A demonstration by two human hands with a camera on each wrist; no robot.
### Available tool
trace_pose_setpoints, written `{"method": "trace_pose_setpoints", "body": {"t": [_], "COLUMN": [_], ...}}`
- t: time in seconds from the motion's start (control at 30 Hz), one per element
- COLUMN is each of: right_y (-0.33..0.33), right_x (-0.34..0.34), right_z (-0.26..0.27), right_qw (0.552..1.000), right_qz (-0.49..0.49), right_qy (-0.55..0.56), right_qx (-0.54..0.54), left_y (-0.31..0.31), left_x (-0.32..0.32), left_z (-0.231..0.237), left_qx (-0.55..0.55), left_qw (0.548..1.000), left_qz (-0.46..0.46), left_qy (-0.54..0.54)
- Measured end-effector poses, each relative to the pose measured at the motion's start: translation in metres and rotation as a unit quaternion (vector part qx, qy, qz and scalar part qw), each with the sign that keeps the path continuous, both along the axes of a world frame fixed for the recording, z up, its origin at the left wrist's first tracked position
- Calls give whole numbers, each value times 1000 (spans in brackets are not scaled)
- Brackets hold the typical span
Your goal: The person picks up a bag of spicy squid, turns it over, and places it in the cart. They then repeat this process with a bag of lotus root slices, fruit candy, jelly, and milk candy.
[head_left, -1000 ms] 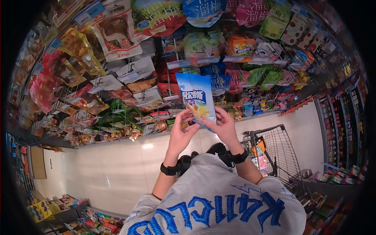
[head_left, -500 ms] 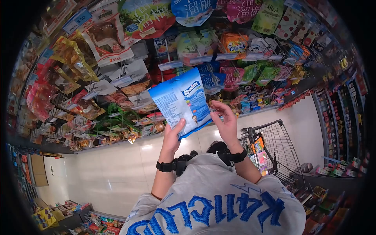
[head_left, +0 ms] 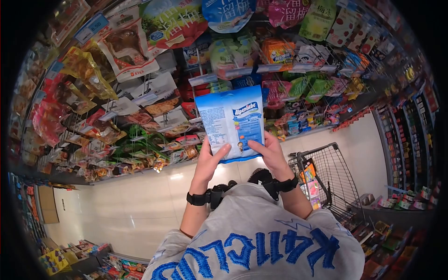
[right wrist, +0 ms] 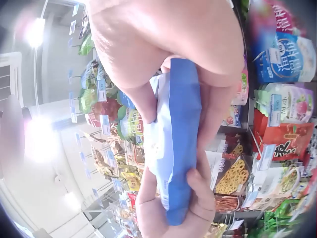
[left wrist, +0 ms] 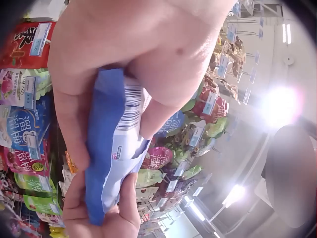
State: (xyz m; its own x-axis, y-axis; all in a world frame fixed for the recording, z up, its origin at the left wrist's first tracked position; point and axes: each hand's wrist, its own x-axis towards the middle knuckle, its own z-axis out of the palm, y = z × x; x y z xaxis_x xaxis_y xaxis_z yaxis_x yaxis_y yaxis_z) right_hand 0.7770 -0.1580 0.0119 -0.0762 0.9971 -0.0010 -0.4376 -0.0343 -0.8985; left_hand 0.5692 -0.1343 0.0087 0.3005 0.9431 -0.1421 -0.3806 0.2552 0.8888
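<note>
A blue and white candy bag (head_left: 231, 123) marked "Alpenliebe" is held upright in front of the shelves, its printed back toward the head camera. My left hand (head_left: 208, 158) grips its lower left side, thumb on the near face and fingers behind. On the lower right side my right hand (head_left: 272, 153) grips it the same way. The left wrist view looks along the bag's blue bottom edge (left wrist: 104, 148), with a barcode beside it. In the right wrist view both hands pinch the bag (right wrist: 181, 129) from its two sides.
Racks of hanging snack packets (head_left: 175, 21) with price tags rise ahead. A wire shopping cart (head_left: 333, 179) with colourful packets in it stands at the right on the pale tiled floor (head_left: 126, 205). More stocked shelves (head_left: 410, 144) stand at far right.
The bag has been turned from its front to its back, then straightened upright and shifted right. My right hand, loose beside it half a second ago, now grips its right side.
</note>
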Motion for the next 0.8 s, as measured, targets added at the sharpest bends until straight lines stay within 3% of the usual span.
{"method": "trace_pose_setpoints", "body": {"t": [0.1,0.17,0.27,0.33,0.4,0.6,0.67,0.8], "right_y": [2,3,7,5,0,-10,-12,-7], "right_x": [0,0,-2,-8,-16,-32,-32,-19], "right_z": [4,0,2,3,4,8,14,7], "right_qw": [998,997,994,992,993,986,968,966], "right_qz": [-46,-59,-69,-70,-65,-35,6,-45], "right_qy": [-40,-55,-86,-102,-94,-150,-236,-243], "right_qx": [5,5,7,3,23,63,79,72], "left_y": [5,9,2,-3,-6,-4,-2,0], "left_x": [0,-8,1,10,11,13,8,0], "left_z": [2,-11,6,16,13,0,-4,-10], "left_qx": [110,130,144,112,116,151,83,-32], "left_qw": [982,977,971,985,979,984,995,999], "left_qz": [84,78,86,32,10,28,14,21], "left_qy": [132,151,173,130,170,91,60,-33]}}
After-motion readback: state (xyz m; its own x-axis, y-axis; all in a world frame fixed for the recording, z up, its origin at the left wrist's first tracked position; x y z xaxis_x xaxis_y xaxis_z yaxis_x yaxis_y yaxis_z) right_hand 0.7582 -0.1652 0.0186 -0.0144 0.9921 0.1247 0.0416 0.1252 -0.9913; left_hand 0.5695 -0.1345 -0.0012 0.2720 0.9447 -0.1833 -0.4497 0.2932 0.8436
